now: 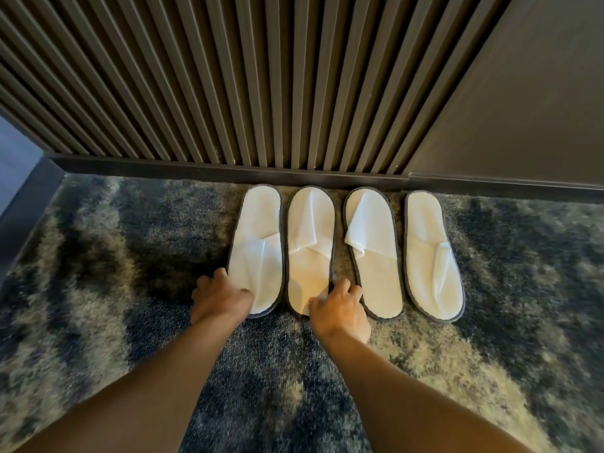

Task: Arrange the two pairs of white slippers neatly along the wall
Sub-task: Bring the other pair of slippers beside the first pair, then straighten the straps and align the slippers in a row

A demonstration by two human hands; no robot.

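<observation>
Two pairs of white slippers with dark grey trim lie side by side on the carpet, their far ends near the baseboard (228,173). My left hand (222,299) grips the near left edge of the leftmost slipper (258,230), thumb on top. My right hand (340,312) holds the near right edge of the second slipper (309,276), with its fingers in the gap beside the third slipper (376,266). The rightmost slipper (431,263) lies untouched, a little apart from the third. The straps on the two middle slippers are folded back.
A dark slatted wall (228,93) rises behind the slippers, with a plain dark panel (523,109) to its right. Mottled blue-and-beige carpet (130,289) covers the floor on all sides. At far left a side wall (19,191) meets the carpet.
</observation>
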